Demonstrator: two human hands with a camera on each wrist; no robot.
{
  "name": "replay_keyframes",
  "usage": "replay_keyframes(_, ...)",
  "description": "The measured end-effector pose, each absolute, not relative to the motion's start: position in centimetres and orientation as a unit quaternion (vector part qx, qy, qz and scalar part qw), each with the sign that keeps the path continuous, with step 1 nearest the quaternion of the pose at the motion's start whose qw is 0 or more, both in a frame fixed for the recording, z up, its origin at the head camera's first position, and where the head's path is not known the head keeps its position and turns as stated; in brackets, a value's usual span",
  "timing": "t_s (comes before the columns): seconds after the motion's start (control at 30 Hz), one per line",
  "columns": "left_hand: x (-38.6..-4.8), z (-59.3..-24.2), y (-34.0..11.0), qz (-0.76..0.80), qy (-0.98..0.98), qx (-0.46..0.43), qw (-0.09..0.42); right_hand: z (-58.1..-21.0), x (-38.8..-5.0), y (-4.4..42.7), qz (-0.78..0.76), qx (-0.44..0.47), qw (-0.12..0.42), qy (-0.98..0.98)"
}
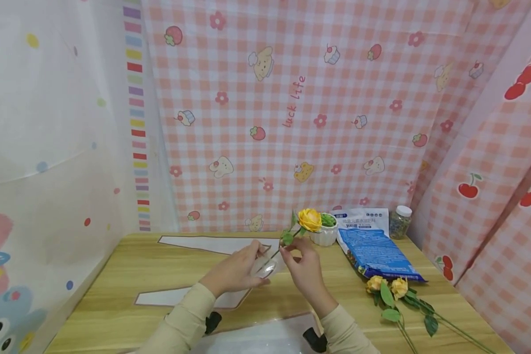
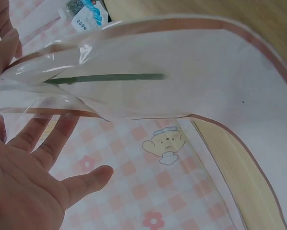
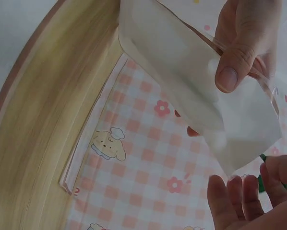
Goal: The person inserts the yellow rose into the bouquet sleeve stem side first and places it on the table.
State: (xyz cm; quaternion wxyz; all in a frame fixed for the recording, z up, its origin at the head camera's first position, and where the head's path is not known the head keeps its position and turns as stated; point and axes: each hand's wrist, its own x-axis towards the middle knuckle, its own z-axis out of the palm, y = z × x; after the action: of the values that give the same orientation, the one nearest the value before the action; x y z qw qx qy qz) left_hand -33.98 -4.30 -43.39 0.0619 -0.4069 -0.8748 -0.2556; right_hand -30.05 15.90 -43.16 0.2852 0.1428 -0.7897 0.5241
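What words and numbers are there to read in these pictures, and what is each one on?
"luck life": in red, on the pink checked back curtain.
Chinese writing, on the white part of the blue and white bag: too blurred to quote for sure.
Rows of tiny print, on its blue part: too small to read.

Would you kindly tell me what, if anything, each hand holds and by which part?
The right hand pinches the yellow rose by its stem, near the leaves; the left hand grips the brown-edged plastic sleeve toward the end facing the bloom.
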Motion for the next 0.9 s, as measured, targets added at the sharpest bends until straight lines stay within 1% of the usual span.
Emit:
replay_keyframes(0.27, -33.8, -43.3, -4.3, -0.262, -0.878, -0.394, 0.071, -43.2, -30.1, 16.3, 0.507, 0.155, 0.231, -0.816)
replay_keyframes(0.43, -33.9, -43.4, -4.4, -0.279, -0.871, -0.394, 0.086, -43.4, -30.2, 16.7, 0.520, 0.131, 0.211, -0.817)
replay_keyframes(0.57, -33.9, -43.5, -4.4, -0.297, -0.866, -0.392, 0.089, -43.3, -30.2, 16.7, 0.601, 0.087, 0.169, -0.777)
replay_keyframes(0.67, -33.7, -43.5, -4.3, -0.312, -0.864, -0.387, 0.081, -43.0, -30.2, 16.5, 0.670, 0.061, 0.145, -0.725)
replay_keyframes(0.77, -33.6, -43.4, -4.1, -0.320, -0.863, -0.383, 0.076, -42.5, -30.1, 16.4, 0.690, 0.053, 0.149, -0.706)
replay_keyframes(0.9, -33.5, -43.4, -3.9, -0.323, -0.863, -0.381, 0.077, -42.1, -29.9, 16.3, 0.663, 0.054, 0.176, -0.726)
